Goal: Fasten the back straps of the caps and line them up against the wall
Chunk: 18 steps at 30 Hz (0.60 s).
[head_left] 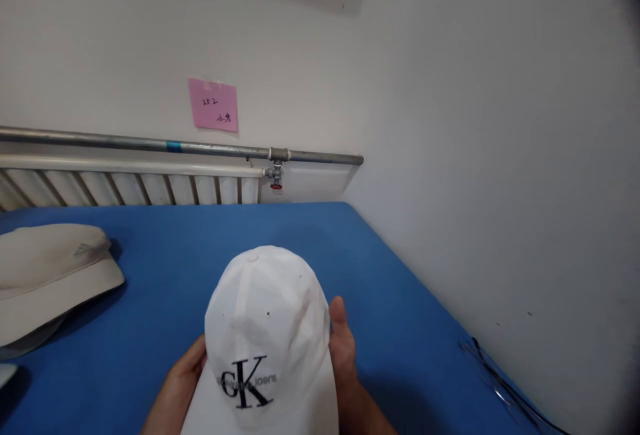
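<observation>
Over the blue table [165, 248], nearer than its far right corner, is a white cap [273, 315]; a beige cap [53, 265] lies leftward. The left hand [186, 373] pinches the white cap; the right hand [344, 355] flanks it, grip hidden.

The white cap [273, 315] partly hides both hands [187, 368] [344, 351], and its brim [213, 415] is cut off below.

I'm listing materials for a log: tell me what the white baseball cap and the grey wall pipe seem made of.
White baseball cap: woven fabric, perhaps cotton, matte, with soft creases and panel seams.
Grey wall pipe: likely bare metal, given its dull silvery sheen.
</observation>
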Each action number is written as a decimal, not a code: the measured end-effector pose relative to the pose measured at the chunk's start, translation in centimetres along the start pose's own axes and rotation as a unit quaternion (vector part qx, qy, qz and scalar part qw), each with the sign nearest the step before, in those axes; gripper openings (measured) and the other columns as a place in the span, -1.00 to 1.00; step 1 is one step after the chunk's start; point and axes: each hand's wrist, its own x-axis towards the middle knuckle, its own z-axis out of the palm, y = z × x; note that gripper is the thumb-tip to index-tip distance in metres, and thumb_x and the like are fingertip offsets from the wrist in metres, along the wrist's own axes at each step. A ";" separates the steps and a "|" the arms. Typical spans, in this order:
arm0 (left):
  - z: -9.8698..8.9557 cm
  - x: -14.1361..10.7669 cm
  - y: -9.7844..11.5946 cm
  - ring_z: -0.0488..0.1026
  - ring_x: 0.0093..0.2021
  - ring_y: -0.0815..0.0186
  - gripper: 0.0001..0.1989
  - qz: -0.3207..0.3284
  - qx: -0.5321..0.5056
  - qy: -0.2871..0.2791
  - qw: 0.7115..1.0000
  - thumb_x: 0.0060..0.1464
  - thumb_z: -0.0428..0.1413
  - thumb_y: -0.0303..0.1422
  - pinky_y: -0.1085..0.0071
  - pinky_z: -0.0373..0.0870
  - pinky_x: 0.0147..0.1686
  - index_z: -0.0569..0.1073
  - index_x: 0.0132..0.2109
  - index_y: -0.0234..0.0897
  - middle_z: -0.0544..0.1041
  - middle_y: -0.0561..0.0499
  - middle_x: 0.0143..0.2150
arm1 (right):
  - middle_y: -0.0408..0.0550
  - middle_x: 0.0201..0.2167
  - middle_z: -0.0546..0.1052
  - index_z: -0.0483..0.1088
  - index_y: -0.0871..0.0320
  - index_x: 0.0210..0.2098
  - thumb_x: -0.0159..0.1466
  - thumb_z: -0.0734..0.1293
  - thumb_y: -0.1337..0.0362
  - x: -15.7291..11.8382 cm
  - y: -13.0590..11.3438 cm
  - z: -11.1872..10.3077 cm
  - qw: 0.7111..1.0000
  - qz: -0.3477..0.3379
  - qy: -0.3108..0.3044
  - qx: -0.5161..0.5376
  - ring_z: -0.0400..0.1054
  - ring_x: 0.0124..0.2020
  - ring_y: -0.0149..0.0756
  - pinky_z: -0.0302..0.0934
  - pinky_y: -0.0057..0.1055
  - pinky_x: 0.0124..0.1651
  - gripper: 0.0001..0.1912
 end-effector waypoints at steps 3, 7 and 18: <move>0.4 -0.3 0.2 0.59 -0.28 -0.03 -0.69 0.007 0.000 0.011 1.000 -0.01 0.17 -0.41 0.10 0.51 -0.24 0.54 -0.06 -0.29 0.64 -0.06 -0.37 | 0.09 -0.29 0.61 0.55 0.09 -0.22 0.05 0.14 -0.43 -0.1 0.2 -0.4 1.000 -0.005 -0.001 0.026 0.40 0.04 0.11 0.29 0.01 -0.01 -0.22; 0.3 -0.3 0.3 0.59 -0.28 0.00 -0.68 -0.005 -0.017 0.003 1.000 0.00 0.15 -0.42 0.11 0.48 -0.17 0.54 -0.05 -0.33 0.63 -0.05 -0.35 | 0.07 -0.27 0.62 0.55 0.13 -0.18 0.08 0.17 -0.38 -0.2 0.4 -0.1 0.991 0.049 -0.008 0.128 0.41 0.02 0.08 0.27 -0.01 0.03 -0.25; -0.1 -0.1 0.4 0.59 -0.30 0.02 -0.75 -0.022 -0.061 0.011 0.998 0.06 0.15 -0.39 0.14 0.48 -0.18 0.56 -0.10 -0.35 0.63 -0.05 -0.40 | 0.04 -0.20 0.63 0.53 0.14 -0.05 0.09 0.29 -0.24 0.2 0.9 0.4 0.953 0.142 -0.028 0.267 0.41 0.04 0.03 0.21 0.00 0.11 -0.33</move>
